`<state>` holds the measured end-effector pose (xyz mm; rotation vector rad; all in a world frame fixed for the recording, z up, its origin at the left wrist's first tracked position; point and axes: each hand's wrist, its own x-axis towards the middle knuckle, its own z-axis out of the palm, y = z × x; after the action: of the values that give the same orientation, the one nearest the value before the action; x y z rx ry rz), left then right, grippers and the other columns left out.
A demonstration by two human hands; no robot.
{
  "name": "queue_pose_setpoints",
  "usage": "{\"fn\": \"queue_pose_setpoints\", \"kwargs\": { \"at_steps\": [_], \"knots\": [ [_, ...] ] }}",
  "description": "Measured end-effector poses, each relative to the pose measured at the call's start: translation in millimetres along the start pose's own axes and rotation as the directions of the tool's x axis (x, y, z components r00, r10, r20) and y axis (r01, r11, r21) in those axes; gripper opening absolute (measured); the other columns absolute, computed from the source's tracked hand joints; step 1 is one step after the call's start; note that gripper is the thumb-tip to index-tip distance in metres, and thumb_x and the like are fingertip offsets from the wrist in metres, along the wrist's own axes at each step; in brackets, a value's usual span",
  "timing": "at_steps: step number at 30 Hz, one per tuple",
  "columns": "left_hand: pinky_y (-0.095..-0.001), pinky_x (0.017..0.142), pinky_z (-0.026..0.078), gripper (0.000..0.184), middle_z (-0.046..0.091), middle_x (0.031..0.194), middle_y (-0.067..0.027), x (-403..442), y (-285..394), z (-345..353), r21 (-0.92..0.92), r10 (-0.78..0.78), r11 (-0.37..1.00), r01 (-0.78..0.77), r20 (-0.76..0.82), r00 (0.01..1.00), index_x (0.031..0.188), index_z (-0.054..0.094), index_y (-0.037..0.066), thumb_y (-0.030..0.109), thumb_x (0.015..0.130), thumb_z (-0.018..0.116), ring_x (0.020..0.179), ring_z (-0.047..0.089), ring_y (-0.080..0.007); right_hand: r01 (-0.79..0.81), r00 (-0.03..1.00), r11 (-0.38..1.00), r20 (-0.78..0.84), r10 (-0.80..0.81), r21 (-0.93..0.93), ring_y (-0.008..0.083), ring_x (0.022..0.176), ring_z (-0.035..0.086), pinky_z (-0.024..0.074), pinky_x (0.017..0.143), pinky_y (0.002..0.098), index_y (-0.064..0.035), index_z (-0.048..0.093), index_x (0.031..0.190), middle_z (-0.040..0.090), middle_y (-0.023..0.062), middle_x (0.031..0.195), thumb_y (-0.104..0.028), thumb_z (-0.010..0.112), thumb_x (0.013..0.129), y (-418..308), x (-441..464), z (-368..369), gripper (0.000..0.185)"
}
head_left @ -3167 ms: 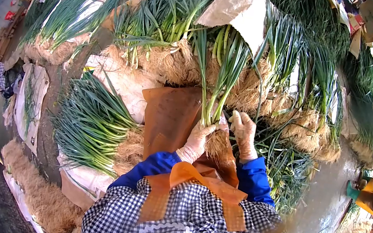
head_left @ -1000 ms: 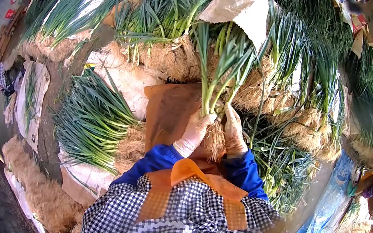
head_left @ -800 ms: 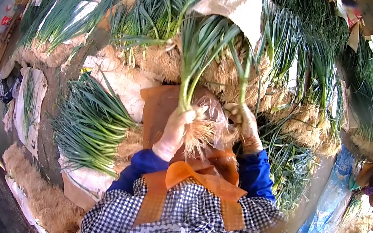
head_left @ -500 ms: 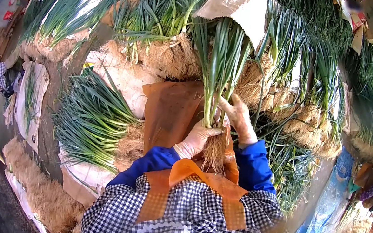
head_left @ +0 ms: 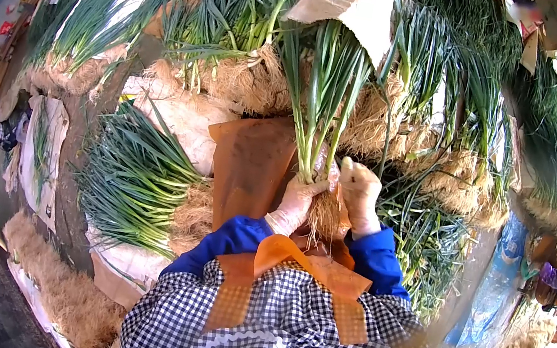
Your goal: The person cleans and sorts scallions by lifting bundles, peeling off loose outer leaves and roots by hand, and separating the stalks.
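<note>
The long row of onions (head_left: 256, 87) lay with roots facing the person, probably for easy reach. The smaller pile (head_left: 138, 185) at the left had its roots lined up inward, seemingly for tidiness. The bunch (head_left: 320, 93) was over the brown apron (head_left: 250, 169), its base gripped by the left hand (head_left: 294, 202), likely keeping the stalks together. The right hand (head_left: 359, 195) curled narrowly beside it (around anything, I cannot tell).
</note>
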<state>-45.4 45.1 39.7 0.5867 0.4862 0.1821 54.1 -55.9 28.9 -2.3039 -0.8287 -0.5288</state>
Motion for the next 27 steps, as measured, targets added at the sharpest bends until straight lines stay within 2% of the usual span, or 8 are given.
{"fn": "queue_pose_setpoints", "kwargs": {
  "at_steps": [2,9,10,13,17,21,24,27],
  "knots": [
    [-0.026,0.079,0.047,0.028,0.061,0.093,-0.0027,-3,-3,-3,0.074,0.034,0.997,-0.033,-0.01,0.999,0.105,0.057,0.002,-0.004,0.078,0.063,0.085,0.058,-0.0129,-0.332,0.939,0.929,0.149,0.309,0.166,0.0199,0.046,0.055,0.0446,0.047,0.031,-0.0094,0.052,0.06,0.056,0.006,0.056,-0.026,0.066,0.081,5,17,-12,0.03],
    [-0.0251,0.079,0.045,0.033,0.06,0.097,-0.0023,-7,-1,3,0.456,0.225,0.868,-0.195,-0.012,0.974,0.108,0.056,0.001,-0.003,0.076,0.065,0.086,0.055,-0.0119,-0.242,0.86,0.967,0.479,0.178,0.075,0.025,0.07,0.064,0.0494,0.063,0.0382,-0.0122,0.063,0.084,0.065,0.011,0.074,-0.046,0.05,0.087,27,72,47,0.036],
    [-0.0251,0.079,0.045,0.034,0.06,0.096,-0.0018,-3,-3,-1,0.419,0.235,0.884,-0.206,-0.017,0.972,0.108,0.056,0.001,-0.003,0.076,0.066,0.086,0.055,-0.0121,-0.09,0.86,0.971,0.474,0.188,-0.221,0.0231,0.059,0.062,0.0482,0.055,0.0363,-0.0126,0.059,0.071,0.061,0.0083,0.062,-0.043,0.049,0.088,-13,88,12,0.036],
    [-0.0251,0.079,0.046,0.033,0.06,0.094,-0.0011,4,-9,-11,0.215,0.193,0.96,-0.179,-0.046,0.98,0.106,0.056,0.002,-0.002,0.076,0.066,0.085,0.055,-0.0125,-0.048,0.963,0.998,0.265,0.055,-0.034,0.0118,0.036,0.042,0.0371,0.036,0.0311,-0.0172,0.042,0.053,0.042,-0.0015,0.043,-0.041,0.051,0.09,-15,59,8,0.045],
    [-0.026,0.076,0.049,0.027,0.06,0.092,-0.003,3,-1,-15,0.071,0.052,0.996,-0.048,-0.046,0.998,0.103,0.056,0.002,-0.006,0.077,0.061,0.084,0.058,-0.0143,-0.364,0.814,0.753,0.58,-0.028,0.549,0.0062,0.052,0.05,0.0384,0.044,0.0213,-0.0034,0.062,0.077,0.054,-0.0013,0.06,-0.021,0.053,0.09,-33,-3,-54,0.023],
    [-0.0254,0.076,0.049,0.026,0.06,0.086,-0.0033,-7,3,-3,0.033,-0.055,0.998,0.054,0.039,0.998,0.098,0.056,0.002,-0.01,0.075,0.057,0.083,0.059,-0.0147,-0.816,0.562,0.192,0.67,0.485,0.545,0.0059,0.046,0.043,0.0298,0.04,0.0187,-0.0088,0.055,0.068,0.046,-0.0043,0.052,-0.02,0.052,0.092,17,-41,-108,0.026],
    [-0.0248,0.075,0.048,0.029,0.056,0.08,0.0,-3,-12,-16,0.084,-0.098,0.992,0.092,0.069,0.993,0.097,0.058,0.003,-0.011,0.072,0.061,0.079,0.058,-0.0134,-0.883,0.462,0.367,0.68,0.57,0.292,0.0073,0.043,0.043,0.0323,0.043,0.0205,-0.0077,0.056,0.068,0.049,-0.0017,0.051,-0.026,0.053,0.092,67,-64,-99,0.03],
    [-0.0258,0.074,0.049,0.04,0.053,0.084,0.0007,0,-28,-21,0.186,-0.147,0.975,0.125,0.113,0.983,0.103,0.054,0.005,-0.013,0.068,0.064,0.08,0.056,-0.0138,-0.604,0.753,0.253,0.437,0.492,0.756,0.0126,0.073,0.055,0.0431,0.071,0.0274,-0.0088,0.059,0.076,0.061,0.0011,0.076,-0.024,0.054,0.091,21,-27,-85,0.022]
  ]
}}
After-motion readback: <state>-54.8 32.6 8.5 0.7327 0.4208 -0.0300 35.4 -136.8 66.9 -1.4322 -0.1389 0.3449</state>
